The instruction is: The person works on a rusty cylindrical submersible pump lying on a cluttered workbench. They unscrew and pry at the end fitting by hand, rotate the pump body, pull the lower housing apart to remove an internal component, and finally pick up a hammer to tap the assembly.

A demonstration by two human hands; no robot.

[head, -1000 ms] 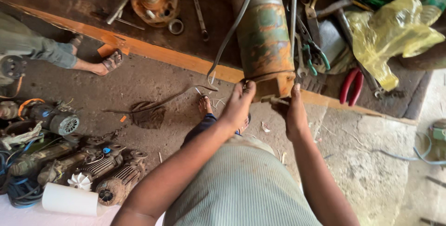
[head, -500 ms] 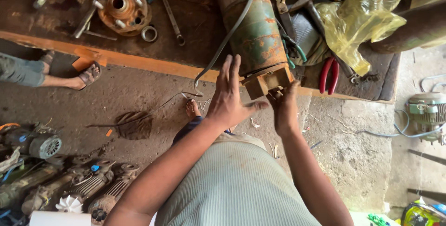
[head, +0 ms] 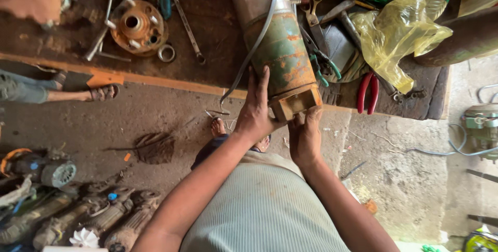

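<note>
A long rusty green and silver pump cylinder [head: 277, 44] lies on the dark workbench [head: 207, 50], its square rusted end block [head: 295, 101] hanging over the front edge. My left hand [head: 257, 109] lies flat against the cylinder's left side near that end, fingers spread upward. Under the end block my right hand [head: 305, 135] cups it from below. A grey flat cable [head: 254, 44] runs along the cylinder and hangs off the bench beside my left hand.
On the bench lie a round rusty flange [head: 136, 25], a metal ring [head: 166, 53], a spanner [head: 184, 21], red-handled pliers [head: 367, 92], scissors [head: 314, 3] and a yellow plastic bag [head: 399, 34]. Another person's sandalled foot [head: 101, 93] rests left. Old motors [head: 78, 221] crowd the floor.
The view has shifted so the cylinder end sits more central. My left hand has slid up flat onto the cylinder's side, and my right hand has moved under the end block.
</note>
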